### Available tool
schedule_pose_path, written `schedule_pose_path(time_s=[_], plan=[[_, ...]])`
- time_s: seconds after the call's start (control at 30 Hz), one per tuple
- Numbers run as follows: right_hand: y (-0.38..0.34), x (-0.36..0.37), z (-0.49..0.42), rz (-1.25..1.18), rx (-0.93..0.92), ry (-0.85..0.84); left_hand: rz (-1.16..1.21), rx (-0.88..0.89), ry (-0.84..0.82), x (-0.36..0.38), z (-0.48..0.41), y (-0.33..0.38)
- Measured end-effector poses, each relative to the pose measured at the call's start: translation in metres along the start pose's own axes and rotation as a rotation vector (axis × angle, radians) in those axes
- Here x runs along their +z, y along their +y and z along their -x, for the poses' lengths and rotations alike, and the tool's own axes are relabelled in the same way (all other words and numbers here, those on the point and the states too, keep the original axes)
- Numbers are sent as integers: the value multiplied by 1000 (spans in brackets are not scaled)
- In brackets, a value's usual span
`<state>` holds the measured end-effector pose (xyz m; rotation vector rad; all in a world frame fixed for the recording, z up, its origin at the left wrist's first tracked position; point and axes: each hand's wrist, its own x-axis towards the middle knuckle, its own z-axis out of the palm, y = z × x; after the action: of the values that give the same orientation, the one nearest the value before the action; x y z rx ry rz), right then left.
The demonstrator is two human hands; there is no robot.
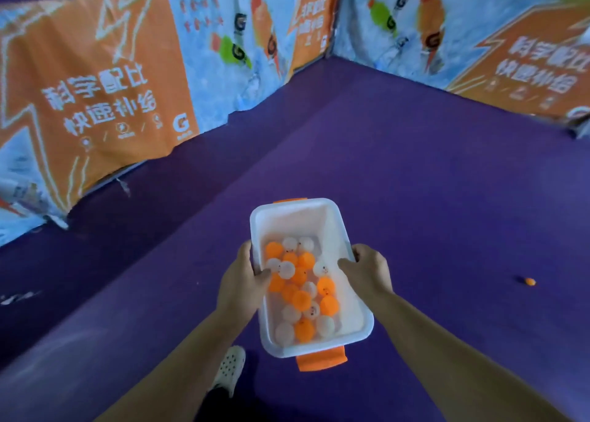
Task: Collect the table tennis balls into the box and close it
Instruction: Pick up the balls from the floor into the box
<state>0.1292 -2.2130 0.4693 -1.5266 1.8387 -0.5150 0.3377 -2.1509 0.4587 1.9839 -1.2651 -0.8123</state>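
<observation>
I carry a white translucent box (298,212) with orange latches at both short ends, held above the purple floor with no lid on it. Several orange and white table tennis balls (301,289) lie inside. My left hand (244,276) grips the box's left rim, thumb over the edge. My right hand (367,268) grips the right rim the same way. One loose orange ball (530,282) lies on the floor far to the right. No lid is in view.
Orange and blue advertising barriers (105,93) fence the purple floor (415,182) on the left and at the back right, meeting in a corner ahead. My foot in a pale perforated clog (229,369) shows below the box.
</observation>
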Motion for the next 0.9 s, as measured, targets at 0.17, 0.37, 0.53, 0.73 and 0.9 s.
schedule_pose_path(time_s=[0.17, 0.37, 0.53, 0.73, 0.9], plan=[[-2, -12, -39, -94, 165, 184, -12, 131, -186, 18, -84, 34], [-9, -26, -66, -181, 380, 437, -43, 304, -409, 41, -163, 80], [13, -43, -67, -266, 543, 639, -50, 430, -593, 88, -189, 119], [68, -80, -68, -326, 702, 805, -96, 481, -795, 175, -188, 161], [129, -124, -92, -426, 804, 846, -168, 528, -886, 256, -188, 207]])
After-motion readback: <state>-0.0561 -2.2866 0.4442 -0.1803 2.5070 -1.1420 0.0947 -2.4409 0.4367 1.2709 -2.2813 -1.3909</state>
